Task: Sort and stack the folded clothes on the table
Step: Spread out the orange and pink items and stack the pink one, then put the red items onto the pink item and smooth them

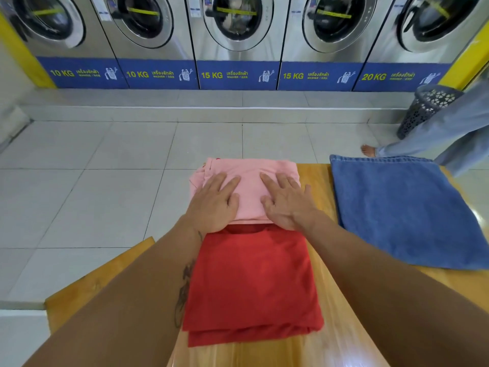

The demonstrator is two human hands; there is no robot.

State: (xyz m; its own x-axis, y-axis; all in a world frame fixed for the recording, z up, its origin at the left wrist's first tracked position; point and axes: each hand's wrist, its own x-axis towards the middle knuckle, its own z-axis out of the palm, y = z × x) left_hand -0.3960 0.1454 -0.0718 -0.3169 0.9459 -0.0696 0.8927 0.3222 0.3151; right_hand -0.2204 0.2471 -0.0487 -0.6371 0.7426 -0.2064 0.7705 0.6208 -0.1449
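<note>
A folded pink garment (250, 169) lies at the far end of the wooden table (321, 263). My left hand (213, 203) and my right hand (287, 201) both rest flat on top of it, fingers spread, holding nothing. Directly in front of the pink piece, nearer to me, lies a folded red garment (252, 282); the pink one's near edge overlaps its far edge. A folded blue denim piece (404, 210) lies flat on the table to the right, apart from both.
A row of front-loading washing machines (238, 35) lines the far wall beyond a tiled floor. At the right, a person in light blue trousers (449, 133) stands barefoot beside a dark perforated laundry basket (426, 107). The table's left edge runs diagonally near my left arm.
</note>
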